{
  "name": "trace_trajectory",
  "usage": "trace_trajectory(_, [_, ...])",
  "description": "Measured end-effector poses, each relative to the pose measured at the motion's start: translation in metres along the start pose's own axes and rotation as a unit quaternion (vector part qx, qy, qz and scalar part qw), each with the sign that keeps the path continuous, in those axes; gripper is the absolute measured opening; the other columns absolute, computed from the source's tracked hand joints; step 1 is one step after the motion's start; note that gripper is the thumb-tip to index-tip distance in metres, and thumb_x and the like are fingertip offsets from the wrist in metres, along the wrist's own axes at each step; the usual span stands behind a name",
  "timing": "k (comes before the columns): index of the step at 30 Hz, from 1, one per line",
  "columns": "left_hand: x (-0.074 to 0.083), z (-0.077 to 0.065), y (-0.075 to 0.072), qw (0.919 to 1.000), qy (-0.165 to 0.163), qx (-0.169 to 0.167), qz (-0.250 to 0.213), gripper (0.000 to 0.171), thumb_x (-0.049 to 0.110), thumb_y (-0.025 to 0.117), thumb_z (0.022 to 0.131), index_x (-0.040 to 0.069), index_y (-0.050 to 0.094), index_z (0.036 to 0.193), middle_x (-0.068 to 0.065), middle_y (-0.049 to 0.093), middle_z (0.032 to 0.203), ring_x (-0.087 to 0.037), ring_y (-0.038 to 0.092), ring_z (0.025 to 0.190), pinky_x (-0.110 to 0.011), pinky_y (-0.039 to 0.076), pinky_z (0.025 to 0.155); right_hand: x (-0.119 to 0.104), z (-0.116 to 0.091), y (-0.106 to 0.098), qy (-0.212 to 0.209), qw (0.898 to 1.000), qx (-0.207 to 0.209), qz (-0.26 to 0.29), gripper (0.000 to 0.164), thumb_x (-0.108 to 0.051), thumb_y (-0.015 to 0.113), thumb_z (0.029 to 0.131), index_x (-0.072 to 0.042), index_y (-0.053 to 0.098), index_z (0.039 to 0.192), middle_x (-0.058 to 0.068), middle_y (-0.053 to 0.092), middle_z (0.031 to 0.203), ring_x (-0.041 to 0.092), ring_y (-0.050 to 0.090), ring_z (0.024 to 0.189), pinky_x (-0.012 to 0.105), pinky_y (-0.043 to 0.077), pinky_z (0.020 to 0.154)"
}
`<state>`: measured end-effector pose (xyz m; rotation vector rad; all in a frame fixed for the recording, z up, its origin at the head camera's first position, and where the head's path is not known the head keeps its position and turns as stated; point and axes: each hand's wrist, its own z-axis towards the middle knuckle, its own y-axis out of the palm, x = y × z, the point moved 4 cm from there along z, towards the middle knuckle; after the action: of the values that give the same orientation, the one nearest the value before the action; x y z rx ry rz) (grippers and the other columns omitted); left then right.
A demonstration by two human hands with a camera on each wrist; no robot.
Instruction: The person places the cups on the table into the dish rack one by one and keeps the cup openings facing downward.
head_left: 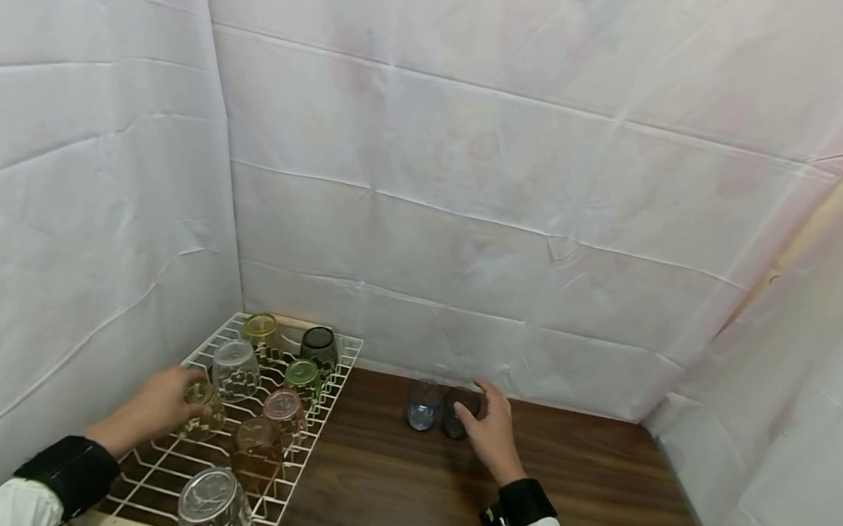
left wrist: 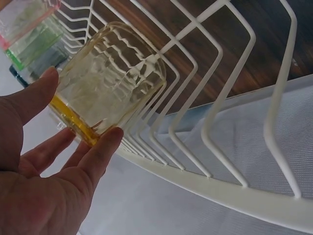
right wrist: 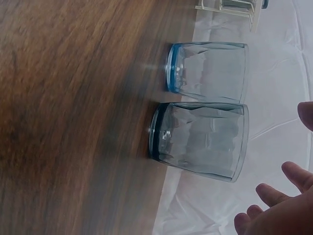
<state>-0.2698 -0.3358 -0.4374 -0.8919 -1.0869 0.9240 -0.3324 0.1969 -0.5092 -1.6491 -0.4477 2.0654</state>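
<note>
My left hand (head_left: 163, 401) is at the left side of a white wire dish rack (head_left: 323, 418). Its thumb and fingers hold a clear drinking glass with a yellow-tinted base (left wrist: 112, 78) around that base, and the mouth faces the rack wires. Over the table my right hand (head_left: 494, 438) has its fingers spread beside a dark grey-tinted glass (right wrist: 200, 141). The right wrist view shows a gap between those fingers and the glass. A blue-based glass (right wrist: 210, 71) stands upright right beside the grey one.
Several other glasses stand bottom up in the rack, among them a yellow one (head_left: 262, 329), a dark one (head_left: 320, 340), a green one (head_left: 302, 375), a pink one (head_left: 284, 408), an amber one (head_left: 257, 449) and a clear one (head_left: 211, 499). White cloth walls (head_left: 424, 238) surround the brown wooden table (head_left: 386, 494).
</note>
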Motion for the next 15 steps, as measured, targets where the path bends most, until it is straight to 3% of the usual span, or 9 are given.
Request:
trace_trajectory(6, [0.0009,0.0043,0.0023,0.9998,0.013,0.017,0.001,0.053,0.017,0.093,0.076,-0.015,0.069,0.112,-0.029,0.070,0.098,-0.044,0.068,0.092,-0.064,0.057,0.084,0.0027,0.0037,0.0033,-0.007,1.000,0.011,-0.009,0.065,-0.025,0.079,0.098,-0.006,0.052,0.153,0.021,0.047,0.163,0.045,0.036,0.155,0.067,0.038,0.122])
trace_trajectory(15, [0.0015,0.0066,0.0032,0.9999,-0.001,0.013,-0.006,0.057,0.020,0.092,0.080,-0.014,0.068,0.118,-0.024,0.068,0.096,-0.029,0.062,0.084,-0.056,0.056,0.077,0.0081,0.0097,0.0100,-0.020,0.999,0.016,-0.033,0.063,-0.024,0.079,0.096,-0.002,0.055,0.150,0.024,0.051,0.160,0.047,0.037,0.154,0.068,0.033,0.125])
